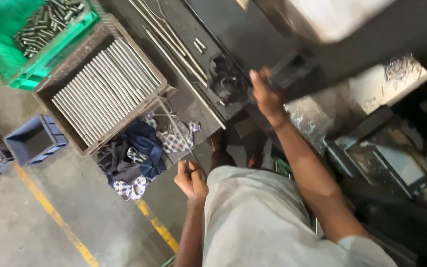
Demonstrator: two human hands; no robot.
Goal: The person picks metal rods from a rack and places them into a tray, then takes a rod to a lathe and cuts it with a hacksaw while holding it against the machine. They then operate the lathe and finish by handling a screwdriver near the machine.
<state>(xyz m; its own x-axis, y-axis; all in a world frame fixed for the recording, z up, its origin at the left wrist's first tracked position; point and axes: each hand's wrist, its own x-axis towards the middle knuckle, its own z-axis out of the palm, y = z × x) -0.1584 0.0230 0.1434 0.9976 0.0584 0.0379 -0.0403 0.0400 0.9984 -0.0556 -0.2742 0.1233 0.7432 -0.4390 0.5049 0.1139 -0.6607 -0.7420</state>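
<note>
Seen from above, a person in a pale shirt stands at a dark metal surface (193,106) in a workshop. The left hand (191,179) is held low, close to the body, its grip closed around one end of a thin metal rod (176,129) that slants up and away over the edge of the surface. The right hand (267,94) reaches forward, fingers wrapped around a dark handle (288,69) on a machine (352,29) — the picture is blurred here, so the handle's shape is unclear. Just left of that hand sits a black clamp-like fixture (223,79). Further left, a brown crate (102,89) holds a neat row of metal rods, and a green crate (35,29) beyond it holds short dark pieces. Crumpled cloth (139,148) lies beside the brown crate — above a concrete floor (25,227) with a yellow line.
</note>
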